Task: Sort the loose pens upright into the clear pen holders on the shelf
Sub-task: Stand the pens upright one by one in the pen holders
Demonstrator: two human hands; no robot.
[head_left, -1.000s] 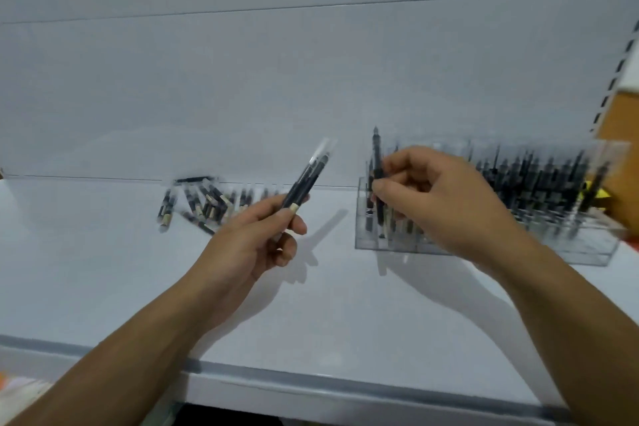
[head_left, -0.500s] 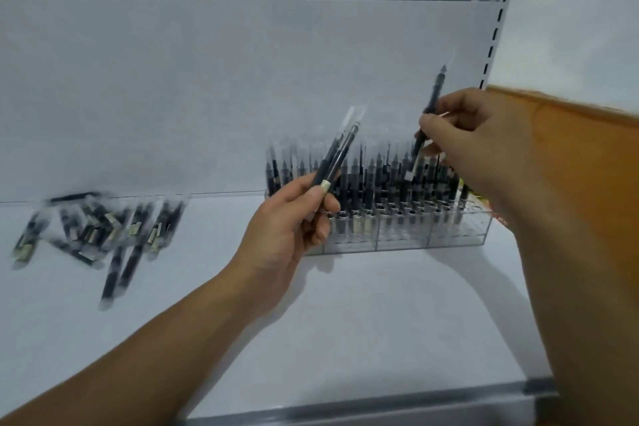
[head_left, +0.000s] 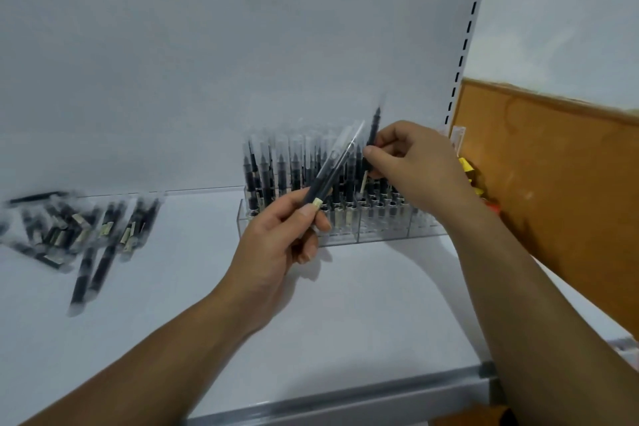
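My left hand grips a small bundle of black pens with clear caps, tilted up to the right in front of the clear pen holders. The holders stand at the back of the white shelf and are packed with several upright black pens. My right hand pinches one black pen upright, its lower end down among the standing pens at the holders' right part. A pile of loose pens lies flat on the shelf at the left.
A white back panel rises behind the shelf, with a slotted upright at its right end. An orange-brown board stands to the right, with yellow items beside the holders. The shelf's grey front edge runs along the bottom.
My right hand has carried its pen from the holders' left end to the right part and lowered it among the standing pens. My left hand keeps its bundle. The view has swung right.
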